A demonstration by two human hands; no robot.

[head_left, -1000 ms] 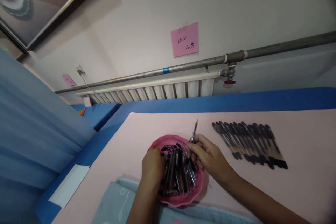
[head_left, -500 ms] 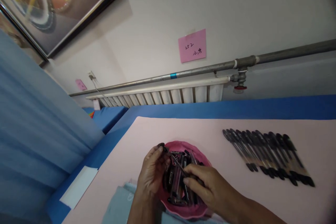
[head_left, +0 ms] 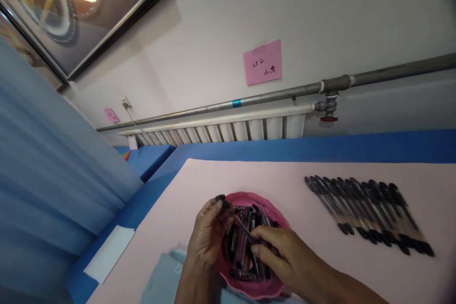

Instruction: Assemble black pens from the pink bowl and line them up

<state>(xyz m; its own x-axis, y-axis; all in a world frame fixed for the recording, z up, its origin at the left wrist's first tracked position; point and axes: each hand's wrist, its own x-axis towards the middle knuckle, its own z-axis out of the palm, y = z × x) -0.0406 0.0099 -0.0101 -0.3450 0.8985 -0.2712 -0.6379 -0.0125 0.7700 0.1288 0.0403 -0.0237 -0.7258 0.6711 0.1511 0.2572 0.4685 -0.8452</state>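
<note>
My left hand is closed, with a small black pen cap pinched between thumb and fingers. My right hand grips a slim pen by its dark end, and the thin tip points up and left toward my left fingers. Whether that tip touches the cap, I cannot tell. Both hands are over a pink scalloped bowl heaped with black and clear pen parts. To the right, a row of capped black pens lies side by side on the pale pink sheet.
A folded light-blue cloth lies left of the bowl, partly behind my left forearm. White paper rests on the blue surface at the left edge. Beyond are a radiator, a pipe and a blue curtain.
The whole view has shifted slightly. My hands keep nearly the same pose over the bowl, still holding the cap and the pen.
</note>
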